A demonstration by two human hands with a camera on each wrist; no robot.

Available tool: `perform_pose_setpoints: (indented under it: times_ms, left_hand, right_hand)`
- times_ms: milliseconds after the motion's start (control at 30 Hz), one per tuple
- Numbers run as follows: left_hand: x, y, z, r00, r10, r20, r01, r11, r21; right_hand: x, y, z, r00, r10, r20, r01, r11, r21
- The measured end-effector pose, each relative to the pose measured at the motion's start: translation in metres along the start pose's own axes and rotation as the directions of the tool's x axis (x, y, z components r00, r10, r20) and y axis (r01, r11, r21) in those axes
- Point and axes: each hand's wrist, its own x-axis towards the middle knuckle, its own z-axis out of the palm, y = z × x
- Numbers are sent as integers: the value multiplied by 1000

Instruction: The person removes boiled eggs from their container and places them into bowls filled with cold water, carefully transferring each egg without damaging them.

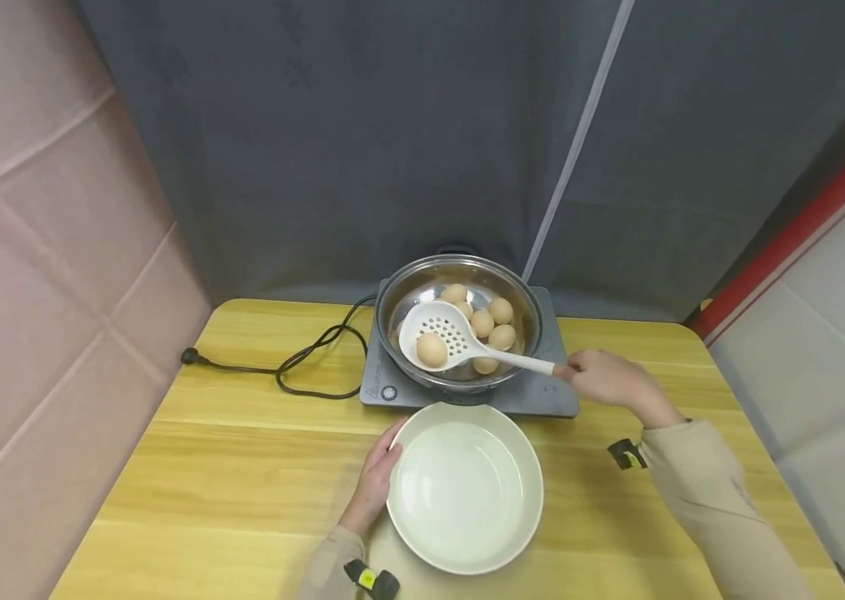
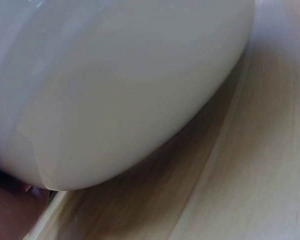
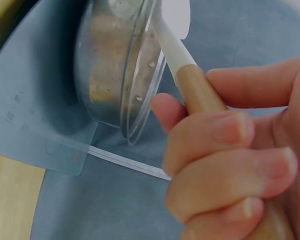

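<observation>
Beige sleeves (image 1: 718, 504), black wrist straps (image 1: 621, 452) (with yellow patches (image 1: 367, 578)).

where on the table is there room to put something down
The widest bare tabletop lies between the black cord, the left hand and the table's left edge; another patch shows between the pale bowl and the right sleeve. The middle is crowded: pot on hotplate, skimmer over the pot, bowl held just in front.

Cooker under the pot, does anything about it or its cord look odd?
Yes: its black cord lies loosely looped on the table, with what looks like the plug at the table's left edge, in no socket. That seems odd for a cooker bearing a pot of eggs. No spill shows around it.
</observation>
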Motion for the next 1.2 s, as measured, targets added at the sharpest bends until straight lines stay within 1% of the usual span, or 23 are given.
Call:
perform_pose_setpoints:
  times_ms: [100, 267, 400, 467, 567, 733, 800, 967, 1133, 1200]
  left_hand:
    - [0, 0, 0, 1000, 0, 0, 0, 1000, -2]
    - [-1, 0, 1, 1000, -3, 1, 3, 1000, -3]
    - [0, 0, 0, 1000, 1, 2, -1, 1000, 2]
    - [0, 0, 0, 1000, -1, -1, 1, 1000, 4]
    - [1, -1, -1, 1000, 19, 5, -19, 1000, 15]
    - [2, -2, -2, 999, 35, 9, -35, 999, 27]
    - [2, -2, -2, 1000, 23, 9, -24, 999, 22]
    - [1, 0, -2, 999, 19, 26, -19, 1000, 11]
    - [0, 1, -2, 999, 24, 25, -25, 999, 44]
    - [0, 1, -2, 1000, 14, 15, -15, 998, 55]
  right_hand:
    - [-4, 2, -3, 1000, -2, -5, 2, 1000, 6]
    - [-14, -1, -8, 999, -32, -11, 33, 999, 29]
    - [-23, -4, -11, 998, -51, -23, 52, 998, 27]
    - [-28, -5, -11, 998, -59, -29, 60, 998, 17]
    - [-36, -7, -11, 996, -75, -45, 75, 997, -2]
    - [-50, -11, -10, 993, -95, -66, 94, 995, -29]
    - [-56, -12, -9, 992, -105, -70, 102, 994, -41]
    - [-70, -14, -6, 989, -125, -84, 118, 990, -76]
    - [-83, -15, -3, 987, -130, -98, 120, 988, -100]
    - [-87, -15, -1, 987, -127, -96, 117, 988, -102]
